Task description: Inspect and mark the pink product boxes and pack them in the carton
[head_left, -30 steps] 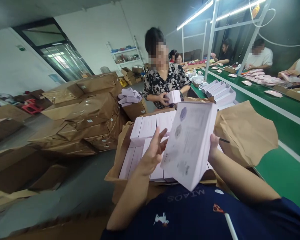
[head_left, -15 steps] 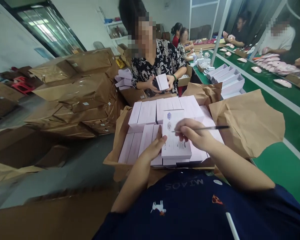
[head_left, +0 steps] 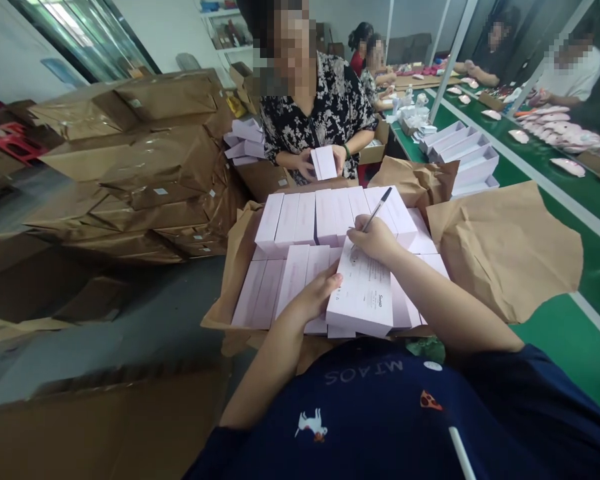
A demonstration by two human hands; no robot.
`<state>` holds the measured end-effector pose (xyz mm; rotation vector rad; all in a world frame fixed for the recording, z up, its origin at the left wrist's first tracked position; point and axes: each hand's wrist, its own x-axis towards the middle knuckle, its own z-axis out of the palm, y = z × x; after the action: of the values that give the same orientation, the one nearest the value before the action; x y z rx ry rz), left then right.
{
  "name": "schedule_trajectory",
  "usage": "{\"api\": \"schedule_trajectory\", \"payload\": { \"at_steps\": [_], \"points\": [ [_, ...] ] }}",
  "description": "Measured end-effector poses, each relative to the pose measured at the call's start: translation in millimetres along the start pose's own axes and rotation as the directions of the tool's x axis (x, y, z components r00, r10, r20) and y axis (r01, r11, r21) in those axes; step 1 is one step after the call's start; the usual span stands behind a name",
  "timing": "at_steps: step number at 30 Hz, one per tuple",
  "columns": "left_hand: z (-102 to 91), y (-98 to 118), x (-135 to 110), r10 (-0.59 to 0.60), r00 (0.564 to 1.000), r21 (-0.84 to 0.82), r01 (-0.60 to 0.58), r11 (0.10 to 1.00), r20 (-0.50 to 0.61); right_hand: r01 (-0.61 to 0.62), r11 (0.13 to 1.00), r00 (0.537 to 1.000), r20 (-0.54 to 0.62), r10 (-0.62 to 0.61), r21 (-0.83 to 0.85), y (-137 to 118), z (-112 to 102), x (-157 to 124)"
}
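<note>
Two hands work apart, the left hand (head_left: 315,297) steadying a pink box (head_left: 363,297) near the front edge of the stacked boxes (head_left: 293,220) and the right hand (head_left: 375,240) gripping a pen (head_left: 375,210), so firm pen pressure could skid the box off.

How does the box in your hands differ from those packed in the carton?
The held box is tilted in the left hand; the packed boxes lie flat in rows. The held box shows printed text under the pen; the packed boxes show plain faces. Both are pale pink.

Left hand (head_left: 316,295) holds box (head_left: 363,293), right hand (head_left: 375,240) a pen (head_left: 375,212).
</note>
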<state>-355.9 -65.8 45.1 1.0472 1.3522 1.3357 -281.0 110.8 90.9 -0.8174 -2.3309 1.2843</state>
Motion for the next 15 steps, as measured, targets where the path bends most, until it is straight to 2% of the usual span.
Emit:
{"api": "schedule_trajectory", "payload": {
  "at_steps": [8, 15],
  "points": [
    [0.8, 1.7, 0.0, -0.035, 0.999, -0.034, 0.035, 0.999, -0.012, -0.021, 1.0, 1.0, 0.024, 0.021, 0.005, -0.5, 1.6, 6.2],
    [-1.5, -3.6, 1.8, -0.028, 1.0, -0.058, 0.027, 0.998, -0.008, 0.014, 0.998, 0.999, 0.043, -0.017, 0.065, -2.6, 2.0, 3.1]
  ]
}}
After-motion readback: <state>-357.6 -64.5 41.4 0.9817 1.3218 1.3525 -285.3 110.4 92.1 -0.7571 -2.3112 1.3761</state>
